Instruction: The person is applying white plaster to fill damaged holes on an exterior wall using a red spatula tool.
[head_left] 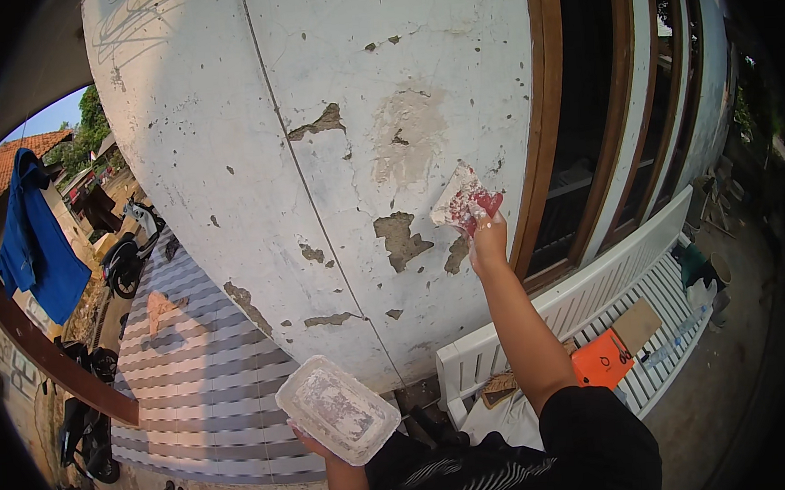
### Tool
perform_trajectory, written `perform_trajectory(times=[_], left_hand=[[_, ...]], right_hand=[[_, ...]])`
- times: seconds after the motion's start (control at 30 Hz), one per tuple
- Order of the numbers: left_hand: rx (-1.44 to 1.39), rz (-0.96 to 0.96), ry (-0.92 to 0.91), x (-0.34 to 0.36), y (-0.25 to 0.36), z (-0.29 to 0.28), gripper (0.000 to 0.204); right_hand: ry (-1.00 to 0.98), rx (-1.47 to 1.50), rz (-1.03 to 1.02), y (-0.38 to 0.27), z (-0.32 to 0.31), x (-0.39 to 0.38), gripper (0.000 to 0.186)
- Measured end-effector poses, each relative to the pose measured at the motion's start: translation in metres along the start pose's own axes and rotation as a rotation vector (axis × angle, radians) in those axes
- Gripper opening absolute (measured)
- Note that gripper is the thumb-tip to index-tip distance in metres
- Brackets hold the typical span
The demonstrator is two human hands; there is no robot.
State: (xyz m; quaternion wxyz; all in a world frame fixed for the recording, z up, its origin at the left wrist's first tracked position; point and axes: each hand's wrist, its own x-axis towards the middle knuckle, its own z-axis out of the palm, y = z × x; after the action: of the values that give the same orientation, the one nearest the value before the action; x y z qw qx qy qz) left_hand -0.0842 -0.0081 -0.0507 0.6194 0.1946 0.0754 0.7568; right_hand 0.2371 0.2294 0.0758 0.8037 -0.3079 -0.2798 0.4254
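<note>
My right hand (pixel 488 241) is closed round the red handle of a putty knife (pixel 457 197), its wide blade smeared with pale filler. The blade is up against or close to the white wall (pixel 198 95); which of the two I cannot tell. Just left of it lies a beige patch of damp-looking filler (pixel 410 133). Bare grey spots show where paint has flaked, the largest a chipped patch (pixel 401 242) below the blade. Low in front of me, my left hand (pixel 310 440) holds a clear plastic tub (pixel 337 410) from beneath, coated inside with whitish residue. Its fingers are mostly hidden under the tub.
A white slatted bench (pixel 539 326) stands along the wall at right, bearing an orange box (pixel 602 360) and cardboard (pixel 636 325). Brown-framed windows (pixel 547 104) rise above it. Left are a tiled floor (pixel 213 379), a hanging blue cloth (pixel 41 237) and a parked motorcycle (pixel 127 259).
</note>
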Motion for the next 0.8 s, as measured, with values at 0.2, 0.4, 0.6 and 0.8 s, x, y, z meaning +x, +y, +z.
perform_trajectory(times=[0.2,0.4,0.6,0.8], left_hand=[[-0.022,-0.048,-0.02,0.016,-0.007,-0.012,0.086],[-0.09,-0.098,0.003,0.027,-0.007,-0.011,0.085],[-0.068,-0.064,0.023,0.037,-0.001,-0.014,0.084],[-0.067,-0.081,-0.026,0.048,0.003,-0.015,0.085]], right_hand=[[0.101,-0.057,-0.013,0.024,-0.013,-0.029,0.027],[0.083,-0.202,-0.223,-0.009,-0.002,-0.021,0.023],[-0.072,-0.259,-0.446,-0.072,0.046,-0.024,0.019],[-0.244,-0.762,-1.032,-0.068,0.111,-0.018,0.028]])
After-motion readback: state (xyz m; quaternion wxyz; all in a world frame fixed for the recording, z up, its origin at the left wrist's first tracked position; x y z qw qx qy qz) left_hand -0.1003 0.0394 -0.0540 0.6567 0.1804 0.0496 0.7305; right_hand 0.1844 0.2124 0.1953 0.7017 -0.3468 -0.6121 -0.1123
